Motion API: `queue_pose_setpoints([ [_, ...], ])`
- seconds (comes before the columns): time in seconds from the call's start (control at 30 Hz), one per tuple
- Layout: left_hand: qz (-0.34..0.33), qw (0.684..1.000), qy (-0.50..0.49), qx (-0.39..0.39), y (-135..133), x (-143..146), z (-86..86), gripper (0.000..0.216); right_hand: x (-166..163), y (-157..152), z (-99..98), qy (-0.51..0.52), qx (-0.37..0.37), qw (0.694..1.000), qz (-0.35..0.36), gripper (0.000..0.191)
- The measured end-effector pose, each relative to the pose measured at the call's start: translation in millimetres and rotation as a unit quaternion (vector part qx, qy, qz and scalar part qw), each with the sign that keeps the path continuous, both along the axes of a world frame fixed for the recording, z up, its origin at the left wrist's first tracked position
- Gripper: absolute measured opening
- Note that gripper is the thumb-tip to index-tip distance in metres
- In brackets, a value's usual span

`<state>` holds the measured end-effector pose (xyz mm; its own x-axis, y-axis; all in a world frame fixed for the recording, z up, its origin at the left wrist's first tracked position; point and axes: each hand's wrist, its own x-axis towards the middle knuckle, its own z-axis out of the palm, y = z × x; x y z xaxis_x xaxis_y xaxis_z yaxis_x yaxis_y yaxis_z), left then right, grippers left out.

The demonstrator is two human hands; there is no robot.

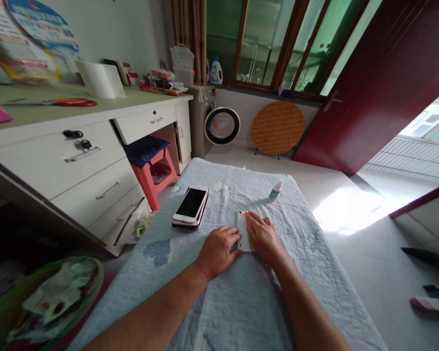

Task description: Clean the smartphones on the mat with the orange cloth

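Note:
A white phone lies flat on a pale blue towel spread over a low table. My left hand rests at its left edge with the fingers curled against it. On the phone's right side my right hand presses down, its fingers close together over a small orange thing at the top. A stack of two phones, dark screen up, lies to the left of my hands. Farther back on the right, a small spray bottle rests on its side.
A white desk with drawers stands at the left, keys hanging from the top drawer. A red stool sits under it. A green basin with rags is at the lower left. A washing machine and a round wooden board stand at the back.

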<state>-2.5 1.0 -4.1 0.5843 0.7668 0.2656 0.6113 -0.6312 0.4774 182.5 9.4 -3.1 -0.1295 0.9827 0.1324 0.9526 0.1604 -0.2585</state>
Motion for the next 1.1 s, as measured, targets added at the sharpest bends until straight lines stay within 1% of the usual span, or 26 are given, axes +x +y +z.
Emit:
queue_pose_setpoints([
  [0.1, 0.000, 1.000, -0.003, -0.002, 1, 0, -1.3, 0.032, 1, 3, -1.4, 0.003, 0.014, 1.000, 0.024, 0.038],
  [0.17, 0.001, 1.000, -0.005, -0.003, 1, 0, -1.4, 0.031, 1, 3, 1.5, 0.005, 0.019, 0.998, 0.052, 0.037],
  [0.27, 0.001, 1.000, -0.010, -0.009, 2, -1, -0.4, 0.029, 0, -3, 11.3, 0.021, 0.018, 0.995, 0.097, 0.035],
  [0.37, -0.005, 0.999, -0.026, -0.020, 2, -1, 0.0, 0.031, -2, -10, 23.9, 0.050, -0.002, 0.989, 0.142, 0.033],
  [0.47, 0.004, 0.998, -0.055, -0.031, 2, -1, -2.4, 0.044, -2, -16, 36.3, 0.087, -0.048, 0.976, 0.195, 0.033],
  [0.57, 0.031, 0.996, -0.075, -0.036, 2, -1, -6.5, 0.063, -2, -20, 45.8, 0.109, -0.090, 0.965, 0.221, 0.032],
  [0.63, 0.034, 0.996, -0.081, -0.030, 3, -1, -8.8, 0.075, -3, -22, 48.3, 0.110, -0.100, 0.962, 0.228, 0.031],
  [0.73, 0.020, 0.997, -0.077, -0.019, 5, -1, -10.9, 0.084, -6, -23, 45.1, 0.101, -0.084, 0.967, 0.217, 0.032],
  [0.87, 0.002, 0.998, -0.064, -0.023, 8, -2, -11.5, 0.087, -12, -21, 33.8, 0.071, -0.050, 0.985, 0.150, 0.029],
  [0.93, 0.000, 0.998, -0.065, -0.023, 8, -1, -11.1, 0.088, -15, -19, 29.5, 0.052, -0.040, 0.989, 0.130, 0.027],
  [1.1, -0.002, 0.998, -0.066, -0.022, 8, -2, -12.0, 0.087, -18, -15, 29.4, 0.018, -0.038, 0.987, 0.152, 0.026],
])
